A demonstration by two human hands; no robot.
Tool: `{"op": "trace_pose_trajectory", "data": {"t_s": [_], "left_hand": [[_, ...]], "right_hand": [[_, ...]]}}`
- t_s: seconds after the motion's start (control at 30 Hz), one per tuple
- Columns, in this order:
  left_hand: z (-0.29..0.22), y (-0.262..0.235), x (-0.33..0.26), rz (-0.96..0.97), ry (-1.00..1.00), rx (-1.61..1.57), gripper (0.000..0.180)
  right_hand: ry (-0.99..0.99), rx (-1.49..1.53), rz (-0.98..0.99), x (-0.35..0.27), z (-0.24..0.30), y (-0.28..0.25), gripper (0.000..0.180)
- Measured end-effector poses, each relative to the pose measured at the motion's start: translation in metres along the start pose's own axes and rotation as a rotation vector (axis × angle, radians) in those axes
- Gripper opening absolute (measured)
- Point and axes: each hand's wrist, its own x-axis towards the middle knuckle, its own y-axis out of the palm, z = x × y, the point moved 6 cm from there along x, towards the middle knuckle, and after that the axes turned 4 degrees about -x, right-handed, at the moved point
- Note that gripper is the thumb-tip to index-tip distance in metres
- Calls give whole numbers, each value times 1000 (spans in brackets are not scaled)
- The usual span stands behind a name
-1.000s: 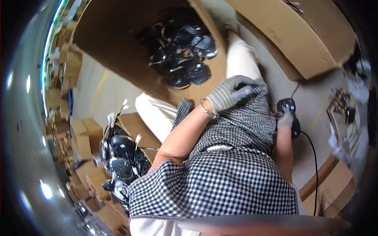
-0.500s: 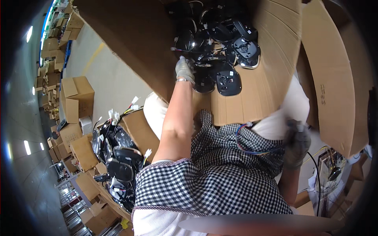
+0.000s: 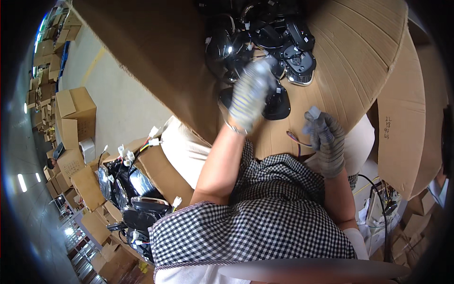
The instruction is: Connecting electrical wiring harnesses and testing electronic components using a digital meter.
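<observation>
My right hand (image 3: pixel 329 144), in a grey striped glove, is closed in front of the open cardboard box (image 3: pixel 359 57). A small pale plug connector (image 3: pixel 314 112) is pinched at its fingertips, and thin coloured wires (image 3: pixel 297 139) loop out beside it. My left hand (image 3: pixel 250 97), gloved alike, hovers over the box's near side, smeared by motion; what its fingers hold, if anything, is unclear. Just beyond it lie several glossy black housings (image 3: pixel 299 61) with short leads and white plugs. One flat black part (image 3: pixel 277 103) sits partly behind the left hand.
To my left, another carton holds more black housings (image 3: pixel 139 213) with white connectors (image 3: pixel 127 155) sticking up. An opened carton (image 3: pixel 78 113) stands on the floor farther left. A large cardboard flap (image 3: pixel 402 123) rises on the right, with a black cable (image 3: pixel 382 208) below it.
My left hand has drawn back from the black housings and moved right. My right hand has come up and inward from my right side, bringing the connector over the box's near edge.
</observation>
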Motion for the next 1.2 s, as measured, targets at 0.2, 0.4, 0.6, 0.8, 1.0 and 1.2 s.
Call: {"op": "trace_pose_trajectory", "data": {"t_s": [0.2, 0.4, 0.6, 0.8, 1.0, 1.2], "left_hand": [[18, 52, -109, 296, -482, -218, 50], [33, 46, -143, 450, -546, -133, 46], [46, 41, -178, 480, -724, -126, 36], [43, 41, -185, 537, -596, -3, 31], [48, 27, -195, 491, -644, -23, 30], [56, 17, -198, 490, -653, -52, 26]], "right_hand": [[-552, -815, -37, -28, 18, -5, 24], [-398, -1295, 265, -40, -4, -5, 21], [-281, -1160, 505, -47, -35, -20, 21], [-599, -751, 683, -51, -51, -17, 23], [-770, -957, 786, -52, -78, 1, 18], [-324, -1042, 855, -37, -91, 4, 17]]}}
